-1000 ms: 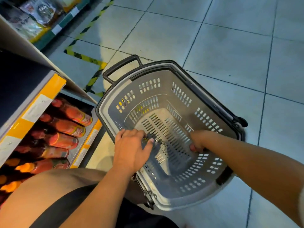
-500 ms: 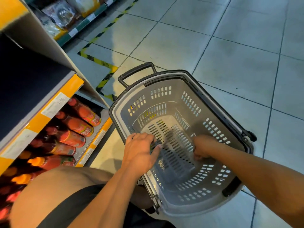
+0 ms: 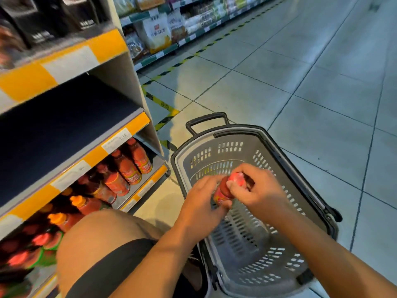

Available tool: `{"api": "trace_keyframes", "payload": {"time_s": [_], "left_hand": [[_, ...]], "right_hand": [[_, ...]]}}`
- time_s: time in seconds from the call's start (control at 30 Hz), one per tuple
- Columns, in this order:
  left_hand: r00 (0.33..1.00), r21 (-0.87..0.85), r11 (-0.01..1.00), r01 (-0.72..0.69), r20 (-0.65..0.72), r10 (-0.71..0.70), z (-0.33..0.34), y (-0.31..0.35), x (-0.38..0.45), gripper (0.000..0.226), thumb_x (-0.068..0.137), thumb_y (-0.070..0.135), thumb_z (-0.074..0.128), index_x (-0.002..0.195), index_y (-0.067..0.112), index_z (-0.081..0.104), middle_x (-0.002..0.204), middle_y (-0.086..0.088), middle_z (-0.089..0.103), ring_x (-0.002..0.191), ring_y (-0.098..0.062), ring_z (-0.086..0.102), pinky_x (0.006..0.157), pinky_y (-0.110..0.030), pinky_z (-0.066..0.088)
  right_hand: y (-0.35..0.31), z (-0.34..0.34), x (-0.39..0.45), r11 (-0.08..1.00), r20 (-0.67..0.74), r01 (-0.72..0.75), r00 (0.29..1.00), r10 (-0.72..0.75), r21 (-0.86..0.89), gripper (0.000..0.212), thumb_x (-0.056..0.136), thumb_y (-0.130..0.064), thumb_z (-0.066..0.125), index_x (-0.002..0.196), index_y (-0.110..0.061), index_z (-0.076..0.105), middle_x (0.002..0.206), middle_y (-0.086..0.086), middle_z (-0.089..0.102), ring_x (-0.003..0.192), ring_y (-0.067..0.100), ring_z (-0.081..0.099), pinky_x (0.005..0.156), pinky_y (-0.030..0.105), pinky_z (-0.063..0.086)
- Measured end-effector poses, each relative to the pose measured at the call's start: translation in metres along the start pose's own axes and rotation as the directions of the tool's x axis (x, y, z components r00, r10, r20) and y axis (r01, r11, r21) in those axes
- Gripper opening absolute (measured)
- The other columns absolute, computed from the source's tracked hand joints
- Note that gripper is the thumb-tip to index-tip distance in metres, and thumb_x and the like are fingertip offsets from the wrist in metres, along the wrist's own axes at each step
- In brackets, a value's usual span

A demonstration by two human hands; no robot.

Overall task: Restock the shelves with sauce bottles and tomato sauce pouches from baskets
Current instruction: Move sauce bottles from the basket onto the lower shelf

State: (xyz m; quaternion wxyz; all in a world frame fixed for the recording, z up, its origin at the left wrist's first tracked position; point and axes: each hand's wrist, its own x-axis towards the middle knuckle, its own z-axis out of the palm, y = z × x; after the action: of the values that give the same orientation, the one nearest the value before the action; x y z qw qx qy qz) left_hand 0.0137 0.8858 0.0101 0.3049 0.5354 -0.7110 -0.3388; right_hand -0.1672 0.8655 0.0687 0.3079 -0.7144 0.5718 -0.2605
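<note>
Head view: both hands, moments ago reaching into the grey slotted plastic basket, now lift out a red sauce bottle, left hand gripping its body, right hand its cap, ready for shelving.

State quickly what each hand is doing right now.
Left hand: closed around the body of the sauce bottle.
Right hand: closed around the same bottle's cap end.

— What can't you make out?
— My hands cover most of the bottle; its label is unreadable.
— And the shelves?
— Bottles at lower left smear into blur, and the black packs up top are blurred and cut off by the edge.
</note>
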Motion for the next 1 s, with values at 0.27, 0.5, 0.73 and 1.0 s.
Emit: {"api": "trace_keyframes", "payload": {"time_s": [0.27,0.5,0.73,1.0], "left_hand": [[0.945,-0.178,0.984,-0.008,-0.323,-0.051,-0.071,0.029,-0.044,0.053,0.089,0.017,0.078,0.135,0.035,0.058,0.125,0.017,0.062,0.12,-0.006,0.059,0.096,-0.018,0.047],[0.8,-0.155,0.983,0.099,-0.576,-0.171,-0.155,0.022,-0.129,0.047,0.086,0.034,0.083,0.127,0.043,0.06,0.12,0.021,0.067,0.115,0.003,0.062,0.09,-0.02,0.053],[0.496,-0.196,0.957,0.215,-0.822,-0.28,-0.246,-0.009,-0.253,0.051,0.079,0.016,0.089,0.119,0.033,0.064,0.106,0.016,0.072,0.1,-0.006,0.069,0.085,-0.027,0.053],[0.073,-0.322,0.855,0.407,-0.921,-0.382,-0.309,-0.039,-0.419,0.045,0.074,0.017,0.091,0.108,0.033,0.066,0.091,0.017,0.073,0.082,0.002,0.067,0.085,-0.029,0.056]], "right_hand": [[-0.107,0.011,-0.002,0.945,-0.038,0.304,0.953,-0.302,0.124,0.013,0.086,-0.021,0.075,0.094,-0.032,0.071,0.086,-0.01,0.071,0.082,0.017,0.068,0.069,0.032,0.055],[-0.198,0.075,0.002,0.821,0.14,0.52,0.818,-0.558,0.236,0.017,0.093,-0.028,0.074,0.109,-0.028,0.072,0.095,-0.012,0.069,0.085,0.014,0.066,0.072,0.03,0.054],[-0.302,0.178,-0.016,0.658,0.224,0.616,0.633,-0.741,0.433,0.021,0.099,-0.031,0.063,0.112,-0.017,0.072,0.099,-0.003,0.068,0.095,0.016,0.067,0.081,0.039,0.053],[-0.364,0.336,-0.033,0.557,0.533,0.777,0.352,-0.77,0.292,0.031,0.096,-0.041,0.066,0.123,-0.025,0.065,0.123,-0.011,0.061,0.12,0.012,0.057,0.103,0.038,0.048]]}}
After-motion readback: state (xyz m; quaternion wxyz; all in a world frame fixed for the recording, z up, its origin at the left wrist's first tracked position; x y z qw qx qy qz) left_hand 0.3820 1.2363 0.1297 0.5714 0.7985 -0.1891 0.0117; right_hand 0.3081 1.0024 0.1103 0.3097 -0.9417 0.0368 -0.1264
